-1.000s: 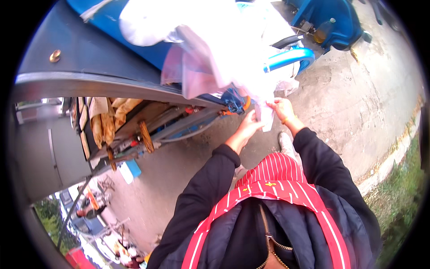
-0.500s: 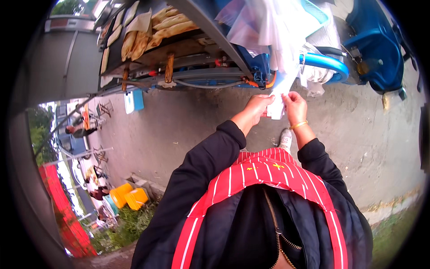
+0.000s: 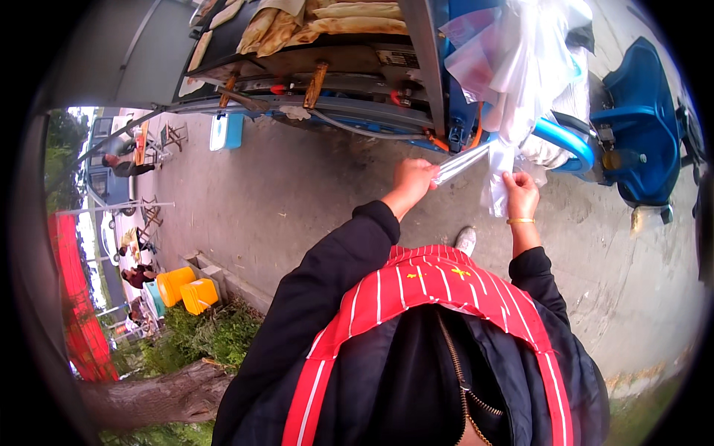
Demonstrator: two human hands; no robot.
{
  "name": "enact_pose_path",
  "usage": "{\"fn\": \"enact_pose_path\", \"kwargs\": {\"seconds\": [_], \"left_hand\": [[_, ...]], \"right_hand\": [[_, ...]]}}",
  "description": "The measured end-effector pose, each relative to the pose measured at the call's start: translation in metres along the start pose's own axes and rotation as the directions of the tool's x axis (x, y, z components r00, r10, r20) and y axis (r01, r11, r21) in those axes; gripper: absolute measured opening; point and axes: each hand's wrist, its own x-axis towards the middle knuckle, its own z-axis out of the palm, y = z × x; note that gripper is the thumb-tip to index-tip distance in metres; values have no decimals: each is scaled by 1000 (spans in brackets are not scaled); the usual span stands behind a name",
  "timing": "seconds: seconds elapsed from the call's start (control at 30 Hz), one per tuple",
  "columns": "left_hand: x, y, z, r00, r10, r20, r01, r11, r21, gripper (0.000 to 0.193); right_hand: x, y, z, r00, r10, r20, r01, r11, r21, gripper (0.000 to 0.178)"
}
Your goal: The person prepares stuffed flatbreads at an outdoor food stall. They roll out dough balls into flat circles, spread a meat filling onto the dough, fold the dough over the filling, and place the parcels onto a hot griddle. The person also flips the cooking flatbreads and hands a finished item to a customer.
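Note:
A bunch of clear plastic bags point(image 3: 520, 82) hangs at the upper right beside the blue tube of a cart, its lower end narrowing to loose ends. My left hand point(image 3: 413, 184) is closed on one plastic bag strip point(image 3: 462, 162), stretched taut from the bunch toward the left. With thumb and fingers, my right hand point(image 3: 522, 196) pinches the edge of the hanging ends point(image 3: 497, 186). A gap lies between the hands, and both are just below the bunch. What the left fingers cover is hidden.
A griddle stall with long flatbreads point(image 3: 357, 24) and wooden handles point(image 3: 315, 85) stands at the upper left. A blue plastic seat point(image 3: 637, 126) is at the right. Behind on the left are a blue-and-white box point(image 3: 226, 132), yellow buckets point(image 3: 198, 296), a tree trunk point(image 3: 163, 395) and people.
My hands, close together before, have moved apart. The left has drawn a strip of plastic bag leftward while the right stays on the hanging ends. The stall sits further right in view.

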Motion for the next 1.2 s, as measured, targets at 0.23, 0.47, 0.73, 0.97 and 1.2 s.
{"fn": "enact_pose_path", "kwargs": {"seconds": [0.23, 0.47, 0.73, 0.97, 1.2], "left_hand": [[-4, -13, -23, 1000, 19, 20, -16, 990, -138, 20], [39, -53, 46, 965, -129, 228, 102, 987, 124, 77], [71, -7, 196, 1000, -11, -8, 12, 993, 120, 77], [57, -112, 138, 992, 125, 28, -122, 856, 503, 32], [-52, -178, -78, 991, 43, -123, -72, 969, -238, 29]], "right_hand": [[9, 11, -9, 995, 56, 85, -74, 969, 234, 15], [21, -22, -36, 918, 209, 338, -346, 839, 419, 13], [58, -73, -79, 810, 273, 519, -419, 888, 187, 15], [67, -69, -86, 887, 191, 420, -183, 981, -58, 16], [34, -31, -44, 896, -368, 250, 445, 714, -541, 45]]}}
